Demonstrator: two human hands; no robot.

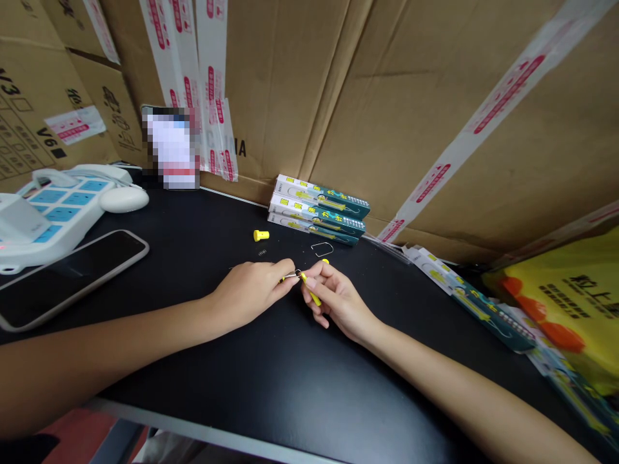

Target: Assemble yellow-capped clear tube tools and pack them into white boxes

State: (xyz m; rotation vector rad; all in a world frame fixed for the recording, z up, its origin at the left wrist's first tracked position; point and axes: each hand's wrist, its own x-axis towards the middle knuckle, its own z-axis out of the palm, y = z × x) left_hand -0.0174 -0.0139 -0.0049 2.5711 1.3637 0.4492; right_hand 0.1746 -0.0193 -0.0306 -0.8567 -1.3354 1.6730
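My left hand (256, 287) is closed, pinching a small, thin metal piece (291, 276) with a bit of yellow beside it; most of it is hidden by the fingers. Just to its right, my right hand (336, 293) holds a slim yellow plastic rod (315, 299) between thumb and fingers. A small dark wire loop (298, 272) shows at the rod's upper end, where both hands nearly meet. Beyond the hands lie a yellow cap (261, 236), a small coil spring (262, 252) and a bent wire loop (322, 249). Another yellow piece (325, 261) peeks out behind the right fingers.
Stacked spring scale boxes (316, 209) stand against the cardboard wall (290, 84). More boxes (474, 299) lie at the right, beside a yellow bag (570, 290). On the left are a phone (77, 277), a power strip (68, 216) and a white mouse-like object (124, 199).
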